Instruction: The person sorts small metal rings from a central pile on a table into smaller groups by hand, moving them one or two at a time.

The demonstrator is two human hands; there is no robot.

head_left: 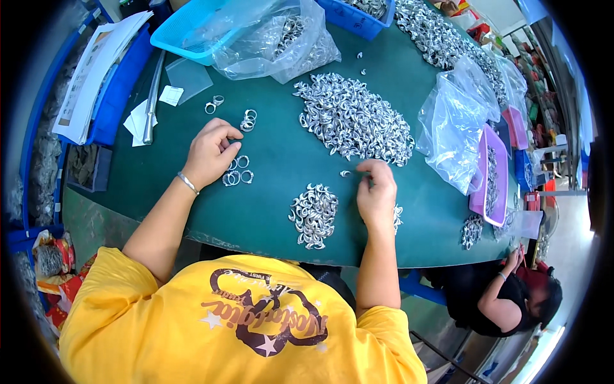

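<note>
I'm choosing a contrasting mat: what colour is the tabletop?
Dark green; the tabletop shows best in the head view.

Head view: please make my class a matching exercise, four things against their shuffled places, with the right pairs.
1. Left hand
2. Right hand
3. Turquoise basket
4. Metal rod

A. Partly covered by a clear plastic bag
B. Lying among white paper slips
C. At the near edge of the large pile of metal pieces
D. Beside metal rings

Pairs: 1-D, 2-C, 3-A, 4-B
</note>
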